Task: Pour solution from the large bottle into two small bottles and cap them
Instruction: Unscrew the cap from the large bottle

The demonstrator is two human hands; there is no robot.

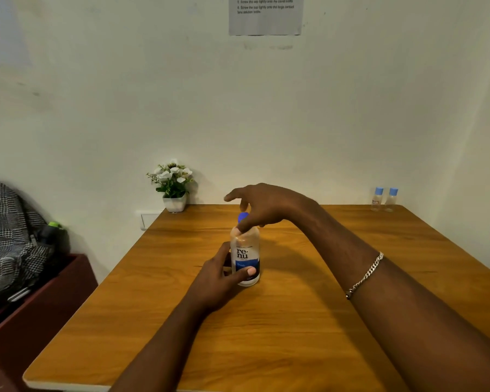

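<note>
Two hands are on the large bottle [245,251], which stands upright at the middle of the table [294,335], its long axis vertical. My left hand [219,280] grips the lower body from the left, thumb laid across the front of the label and the other fingers wrapped round behind. My right hand [266,205] arches over from the right, with thumb and curled fingers closed around the blue cap [242,217]; the index finger sticks out free to the left. How firmly that pinch bites I cannot tell.

I judge this to be the uncapping step. The cap lies directly under the right hand's grip, on the bottle's own axis, so the twist should turn about that vertical line while the left hand keeps the body from spinning.

Both small bottles [377,200] stand side by side at the far right corner, well apart from the large one, their pale blue caps on. The right hand is the nearer one for fetching them.

Front label reads "re-nu", with "fresh" on a blue band below. A sheet [266,18] on the far wall carries printed steps; I can make out "Screw the cap tightly onto the travel bottle".
</note>
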